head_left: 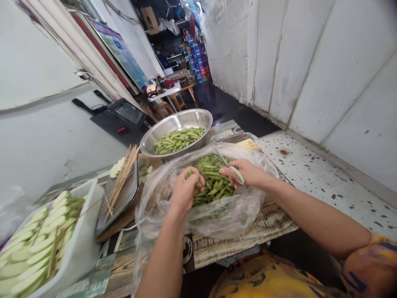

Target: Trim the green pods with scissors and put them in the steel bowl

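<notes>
My left hand (186, 188) is closed around a few green edamame pods (190, 174), their ends showing between the fingers. In my right hand (243, 174) is a pair of scissors (238, 175) with pale green handles, its blades pointing up and to the left. Both hands are over a clear plastic bag (173, 207) spread open on the table, with a heap of edamame (218, 188) inside. Behind the bag stands a wide steel bowl (198, 118) with more pods (181, 138) in it.
At the left, a white bin (89, 207) holds pale green slices on sticks. Beside it, a metal tray (119, 207) bears wooden skewers (124, 178). The patterned wooden table (242, 244) ends near my body. A white wall (297, 62) rises at the right.
</notes>
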The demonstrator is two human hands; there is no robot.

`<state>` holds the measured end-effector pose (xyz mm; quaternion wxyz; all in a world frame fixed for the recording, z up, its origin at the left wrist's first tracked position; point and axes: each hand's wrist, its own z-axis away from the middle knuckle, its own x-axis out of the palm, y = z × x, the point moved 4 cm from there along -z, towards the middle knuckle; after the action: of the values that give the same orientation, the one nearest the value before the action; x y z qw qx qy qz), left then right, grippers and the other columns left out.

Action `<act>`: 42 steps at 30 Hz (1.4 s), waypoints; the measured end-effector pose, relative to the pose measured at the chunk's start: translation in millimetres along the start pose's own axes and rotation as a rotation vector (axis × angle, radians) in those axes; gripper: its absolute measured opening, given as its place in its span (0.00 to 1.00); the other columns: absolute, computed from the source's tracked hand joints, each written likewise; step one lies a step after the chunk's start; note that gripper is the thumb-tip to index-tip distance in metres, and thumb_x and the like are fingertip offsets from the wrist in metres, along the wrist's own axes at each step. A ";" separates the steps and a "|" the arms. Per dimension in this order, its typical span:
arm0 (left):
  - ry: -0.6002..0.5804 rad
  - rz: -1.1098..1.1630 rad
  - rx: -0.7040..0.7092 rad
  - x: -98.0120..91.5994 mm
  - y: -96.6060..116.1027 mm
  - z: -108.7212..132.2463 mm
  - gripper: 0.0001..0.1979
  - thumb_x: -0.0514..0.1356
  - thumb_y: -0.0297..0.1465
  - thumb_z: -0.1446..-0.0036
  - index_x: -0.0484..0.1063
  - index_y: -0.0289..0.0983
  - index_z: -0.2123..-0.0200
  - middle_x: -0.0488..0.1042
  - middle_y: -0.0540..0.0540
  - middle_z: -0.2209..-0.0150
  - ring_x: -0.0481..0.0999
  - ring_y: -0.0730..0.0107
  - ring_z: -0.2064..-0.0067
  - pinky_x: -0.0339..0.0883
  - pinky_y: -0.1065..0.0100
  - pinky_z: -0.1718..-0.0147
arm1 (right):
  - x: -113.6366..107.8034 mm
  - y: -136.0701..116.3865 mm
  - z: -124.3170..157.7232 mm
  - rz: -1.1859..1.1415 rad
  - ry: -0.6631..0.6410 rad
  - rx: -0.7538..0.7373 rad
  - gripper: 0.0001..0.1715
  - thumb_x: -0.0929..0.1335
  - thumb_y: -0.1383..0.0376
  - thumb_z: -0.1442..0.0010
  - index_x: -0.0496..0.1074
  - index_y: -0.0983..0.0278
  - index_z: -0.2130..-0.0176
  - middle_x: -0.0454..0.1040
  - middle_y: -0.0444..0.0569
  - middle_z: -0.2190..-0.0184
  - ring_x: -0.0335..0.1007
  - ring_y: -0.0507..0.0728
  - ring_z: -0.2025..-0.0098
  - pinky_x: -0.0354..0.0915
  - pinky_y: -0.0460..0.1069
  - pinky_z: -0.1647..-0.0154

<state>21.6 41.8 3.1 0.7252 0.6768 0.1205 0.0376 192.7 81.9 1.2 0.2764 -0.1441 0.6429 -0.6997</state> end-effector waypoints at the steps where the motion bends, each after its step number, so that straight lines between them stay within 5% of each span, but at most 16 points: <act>1: -0.003 -0.214 0.084 2.6 2.5 2.2 0.01 0.56 0.29 0.56 0.66 0.38 0.76 0.72 0.49 0.77 0.71 0.71 0.75 0.54 0.75 0.82 | -0.3 -0.8 0.1 0.000 -0.005 0.000 0.25 0.70 0.49 0.52 0.63 0.66 0.81 0.63 0.40 0.89 0.55 0.46 0.88 0.48 0.42 0.88; 5: -0.086 -1.014 0.299 22.4 0.6 12.8 0.10 0.58 0.37 0.50 0.75 0.39 0.68 0.77 0.44 0.68 0.74 0.62 0.64 0.62 0.67 0.67 | 1.2 0.2 0.7 0.013 -0.031 -0.007 0.25 0.70 0.49 0.52 0.63 0.66 0.81 0.64 0.40 0.89 0.56 0.46 0.88 0.50 0.42 0.87; 9: -0.095 -1.237 0.312 30.7 -7.5 16.6 0.12 0.58 0.40 0.49 0.75 0.40 0.64 0.77 0.43 0.68 0.74 0.59 0.65 0.61 0.66 0.68 | 2.2 2.2 0.3 0.025 -0.029 -0.005 0.24 0.70 0.49 0.52 0.63 0.66 0.80 0.64 0.40 0.89 0.57 0.46 0.88 0.50 0.42 0.87; 15: -0.083 -0.929 0.303 21.6 -2.4 11.2 0.07 0.58 0.32 0.50 0.76 0.38 0.70 0.77 0.46 0.70 0.73 0.64 0.66 0.60 0.68 0.67 | 2.5 9.1 -2.3 0.102 -0.075 -0.014 0.24 0.69 0.48 0.51 0.65 0.66 0.77 0.66 0.41 0.86 0.62 0.49 0.85 0.54 0.43 0.85; 24: 0.049 -0.234 0.086 -3.4 -1.6 3.2 0.14 0.65 0.39 0.58 0.74 0.34 0.72 0.68 0.52 0.82 0.63 0.76 0.79 0.54 0.74 0.79 | 3.6 9.2 1.5 0.317 -0.193 -0.024 0.30 0.68 0.43 0.53 0.73 0.69 0.68 0.68 0.45 0.80 0.65 0.52 0.78 0.57 0.44 0.79; 32: 0.007 -0.192 0.041 -5.4 -4.6 2.1 0.17 0.67 0.41 0.62 0.76 0.34 0.71 0.69 0.51 0.83 0.66 0.73 0.78 0.55 0.73 0.79 | 2.2 5.3 3.3 0.403 -0.186 -0.080 0.27 0.68 0.45 0.53 0.72 0.68 0.75 0.65 0.42 0.84 0.60 0.49 0.80 0.51 0.44 0.81; 38: -0.050 -0.145 -0.022 -2.3 -8.6 1.1 0.18 0.67 0.41 0.61 0.74 0.33 0.70 0.62 0.55 0.86 0.59 0.79 0.83 0.50 0.75 0.82 | 3.5 9.1 2.2 0.221 -0.160 -0.018 0.26 0.69 0.46 0.53 0.66 0.66 0.80 0.63 0.41 0.89 0.60 0.50 0.85 0.56 0.44 0.83; 42: 0.024 -0.011 -0.014 -2.0 -6.3 0.8 0.16 0.65 0.42 0.56 0.70 0.34 0.72 0.61 0.56 0.85 0.56 0.82 0.83 0.47 0.77 0.83 | 4.1 7.4 0.4 0.084 -0.135 -0.036 0.24 0.70 0.47 0.53 0.65 0.66 0.78 0.64 0.41 0.86 0.62 0.50 0.84 0.57 0.44 0.82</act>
<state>19.1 40.1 -2.8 0.7287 0.6705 0.1328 0.0427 191.1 79.1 -6.6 0.3456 -0.1691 0.6406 -0.6645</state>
